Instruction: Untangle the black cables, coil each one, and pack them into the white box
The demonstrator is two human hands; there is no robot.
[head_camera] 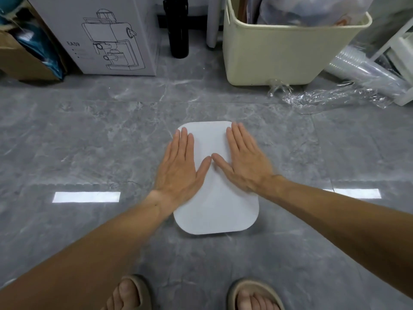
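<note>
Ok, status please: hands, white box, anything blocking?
Left hand and right hand flat, open, pressing on white box top. Box closed. No cables in sight. Nothing blocking.

A flat white rounded-rectangular box lid [215, 198] lies on the grey marble-patterned tile floor [89, 135], straight ahead of two feet in tan rubber sandals [254, 294]. The left hand [181, 166] rests flat on the lid's left side and the right hand [243, 162] on its right side, thumbs nearly meeting between them. Behind, along the far edge, stand a white cardboard carton printed with a coffee-machine drawing [100, 34] at left, a tall black bottle [176, 27] just right of it, then a cream plastic bin [283, 52]. Crumpled clear plastic wrap [330, 97] lies before and right of the bin.
</note>
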